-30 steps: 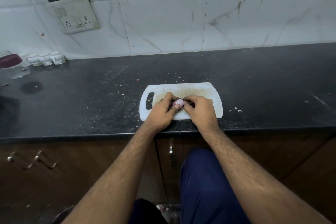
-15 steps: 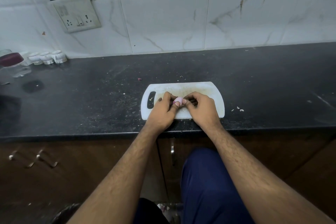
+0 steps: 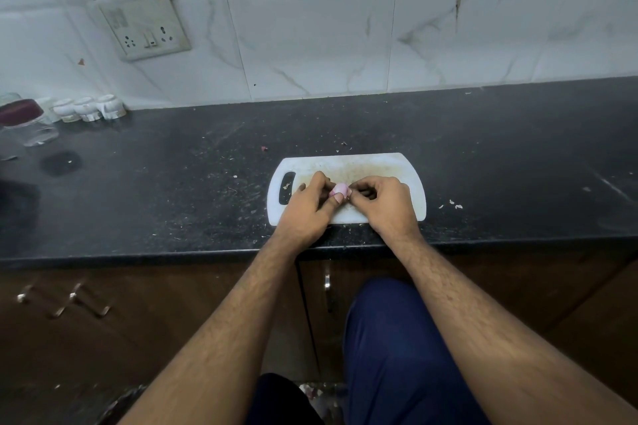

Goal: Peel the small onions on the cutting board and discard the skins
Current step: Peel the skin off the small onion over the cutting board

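Pink onion [image 3: 340, 189], half hidden, pinched between left hand [image 3: 305, 209] and right hand [image 3: 385, 205] grips.

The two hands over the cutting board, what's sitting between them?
In the head view, a small pinkish onion sits between the left hand and right hand.

Head camera looks forward and down over the counter [image 3: 448, 134]
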Demonstrator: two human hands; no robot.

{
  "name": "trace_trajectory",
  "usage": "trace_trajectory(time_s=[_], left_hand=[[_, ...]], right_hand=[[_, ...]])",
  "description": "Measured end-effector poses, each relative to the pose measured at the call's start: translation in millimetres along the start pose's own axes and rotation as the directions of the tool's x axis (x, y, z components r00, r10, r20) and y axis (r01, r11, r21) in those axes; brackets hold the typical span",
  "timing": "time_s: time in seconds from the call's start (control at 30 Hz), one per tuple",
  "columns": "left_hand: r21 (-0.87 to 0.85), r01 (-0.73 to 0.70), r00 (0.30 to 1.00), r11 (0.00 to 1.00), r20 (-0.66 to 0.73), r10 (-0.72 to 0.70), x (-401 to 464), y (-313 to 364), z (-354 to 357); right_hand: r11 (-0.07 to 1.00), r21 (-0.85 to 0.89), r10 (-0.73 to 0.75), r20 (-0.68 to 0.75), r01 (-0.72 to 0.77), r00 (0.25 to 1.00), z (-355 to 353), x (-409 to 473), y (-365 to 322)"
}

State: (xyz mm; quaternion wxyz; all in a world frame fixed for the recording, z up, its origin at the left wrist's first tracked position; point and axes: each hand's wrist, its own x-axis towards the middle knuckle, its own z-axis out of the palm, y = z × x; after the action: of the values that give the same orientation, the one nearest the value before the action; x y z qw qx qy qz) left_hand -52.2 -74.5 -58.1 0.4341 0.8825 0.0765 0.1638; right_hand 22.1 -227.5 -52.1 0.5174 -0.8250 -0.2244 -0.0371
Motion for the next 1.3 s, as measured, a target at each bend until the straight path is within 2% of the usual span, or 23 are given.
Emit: trace_trajectory(time_s=[0.17,0.33,0.6,0.73,0.8,0.9,0.97,1.1,1.2,1.3], left_hand=[[-0.047,0.002,1.000,0.999,0.030,0.000,-0.6,2.2,-1.4],[-0.109,-0.004,0.998,0.994,0.057,0.010,-1.4,5.2,-1.7],[-0.046,-0.030,0.996,0.998,0.081,0.034,0.2,2.6,-1.6],[-0.149,-0.015,0.997,0.989,0.079,0.027,-4.5,7.7,-2.9],[-0.166,-0.007,0.998,0.986,0.059,0.017,-7.0,8.7,-2.5],[-0.077,-0.039,0.999,0.996,-0.032,0.037,-6.7,2.9,-0.7],[-0.082,-0.040,0.997,0.996,-0.064,0.034,-6.1,0.8,-1.0],[-0.182,0.007,0.998,0.983,-0.066,-0.019,-4.7,-0.6,-1.7],[-0.152,0.024,0.997,0.988,-0.069,-0.035,-4.4,-1.5,-1.8],[-0.132,0.025,0.997,0.991,-0.074,-0.035,-4.2,0.0,-1.9]], right_hand=[[0.998,-0.048,0.028,-0.011,-0.028,1.000,2.7,-1.8,-0.8],[0.993,-0.117,-0.004,-0.034,0.000,0.999,4.8,-2.5,-0.7],[0.997,-0.063,0.037,-0.135,-0.046,0.990,5.4,1.6,3.9],[0.994,-0.056,0.076,-0.198,-0.089,0.977,5.6,5.2,6.4],[0.995,-0.063,0.062,-0.182,-0.075,0.981,6.1,5.6,7.8],[0.995,-0.091,0.018,-0.121,-0.029,0.992,7.2,3.5,9.1],[0.995,-0.096,-0.027,-0.088,0.019,0.996,7.0,2.8,8.3],[0.997,-0.053,-0.056,0.034,0.058,0.998,4.3,3.2,5.8],[0.994,-0.051,-0.087,0.126,0.094,0.988,3.9,3.8,5.8],[0.994,-0.033,-0.096,0.135,0.102,0.986,3.3,4.4,6.0]])
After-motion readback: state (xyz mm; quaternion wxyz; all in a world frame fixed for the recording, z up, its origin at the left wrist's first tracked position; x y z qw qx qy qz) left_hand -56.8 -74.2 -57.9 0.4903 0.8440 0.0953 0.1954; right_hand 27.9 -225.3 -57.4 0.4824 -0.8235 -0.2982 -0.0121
